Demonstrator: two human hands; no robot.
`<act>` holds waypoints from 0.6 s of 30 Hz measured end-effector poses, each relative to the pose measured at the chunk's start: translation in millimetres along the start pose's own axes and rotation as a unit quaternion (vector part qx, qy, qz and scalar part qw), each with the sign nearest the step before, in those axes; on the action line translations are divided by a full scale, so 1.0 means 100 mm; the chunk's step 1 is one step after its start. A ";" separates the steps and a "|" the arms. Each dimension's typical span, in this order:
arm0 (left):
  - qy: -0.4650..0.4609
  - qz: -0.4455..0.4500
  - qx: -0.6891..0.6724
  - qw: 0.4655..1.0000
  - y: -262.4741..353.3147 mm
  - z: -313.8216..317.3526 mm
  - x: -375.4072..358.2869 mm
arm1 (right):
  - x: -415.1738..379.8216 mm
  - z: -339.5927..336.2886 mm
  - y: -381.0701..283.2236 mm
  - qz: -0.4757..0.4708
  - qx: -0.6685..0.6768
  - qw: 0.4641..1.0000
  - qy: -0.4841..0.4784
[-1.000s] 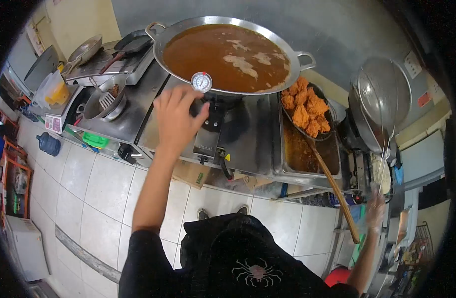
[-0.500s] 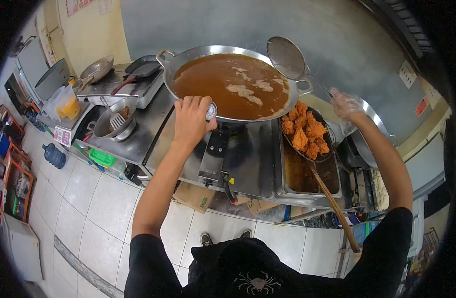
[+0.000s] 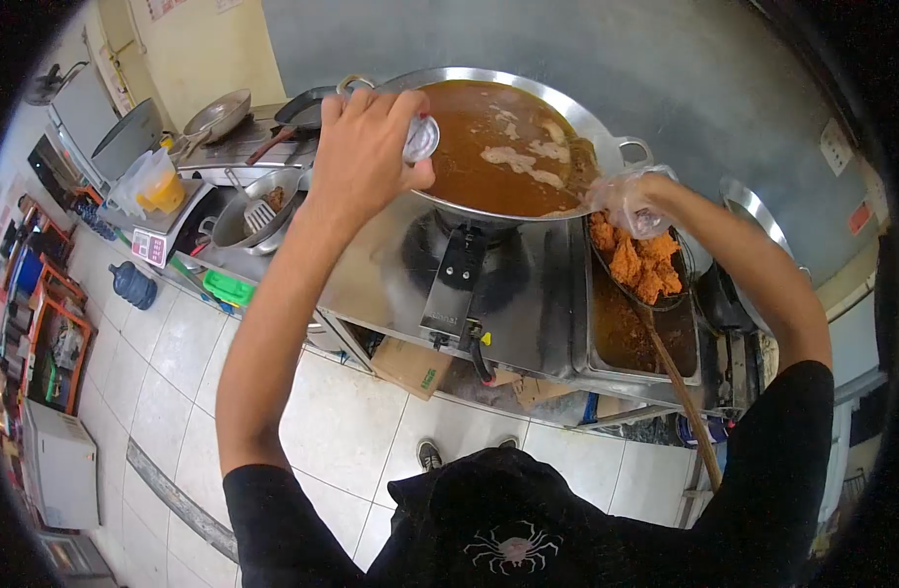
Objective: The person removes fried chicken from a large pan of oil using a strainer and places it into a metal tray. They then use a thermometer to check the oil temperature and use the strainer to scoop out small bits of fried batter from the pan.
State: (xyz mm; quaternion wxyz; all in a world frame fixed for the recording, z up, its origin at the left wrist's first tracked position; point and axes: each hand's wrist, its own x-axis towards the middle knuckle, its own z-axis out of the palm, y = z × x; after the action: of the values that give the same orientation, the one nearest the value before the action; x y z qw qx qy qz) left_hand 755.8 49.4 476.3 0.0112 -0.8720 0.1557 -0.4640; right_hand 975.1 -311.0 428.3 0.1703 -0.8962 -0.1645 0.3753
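My left hand (image 3: 366, 147) is closed around a small round silvery thing (image 3: 422, 140), raised over the near left rim of a wide metal pan (image 3: 425, 78). Brown oil (image 3: 469, 127) with pale foam patches fills the pan. At the pan's right side, my right hand (image 3: 637, 201), in a clear plastic glove, grips the handle of a round mesh strainer (image 3: 580, 162). Its mesh is dipped in the oil, mostly hidden. Just below that hand, fried chicken pieces (image 3: 645, 269) lie in a second strainer with a long wooden handle (image 3: 684, 392).
That second strainer rests over a rectangular metal tray (image 3: 616, 343) of brown liquid. On the left stand a small wok (image 3: 232, 220) with a slotted turner (image 3: 260, 214), a pink scale (image 3: 150, 247) and a plastic jug (image 3: 160, 191). A burner (image 3: 449, 284) juts below the pan.
My right hand has moved left and lowered the mesh strainer from above the pan's far rim into the oil. My left hand, still holding the silvery thing, has risen. The view has shifted slightly.
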 end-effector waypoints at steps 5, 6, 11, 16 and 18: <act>0.008 0.013 0.040 0.999 -0.06 -0.14 0.20 | 0.00 0.44 -0.67 -0.151 -0.147 0.977 0.024; 0.008 0.017 0.044 0.999 -0.07 -0.16 0.24 | -0.05 0.50 -0.82 -0.154 -0.147 0.977 0.025; 0.009 0.030 0.066 0.997 -0.08 -0.27 0.37 | -0.29 0.75 -1.32 -0.073 0.042 0.994 0.070; 0.024 0.053 0.088 0.994 -0.10 -0.31 0.49 | -0.47 0.88 -1.55 -0.030 0.247 0.965 0.089; 0.010 0.052 0.091 0.994 -0.12 -0.33 0.52 | -0.49 0.92 -1.57 -0.033 0.288 0.953 0.092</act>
State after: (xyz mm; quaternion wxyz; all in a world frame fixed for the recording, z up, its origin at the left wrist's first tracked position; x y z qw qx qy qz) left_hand 759.3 50.2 539.5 0.1126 -0.8534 0.1580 -0.4839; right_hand 849.4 -175.5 465.2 0.4478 -0.8337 -0.0622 0.3171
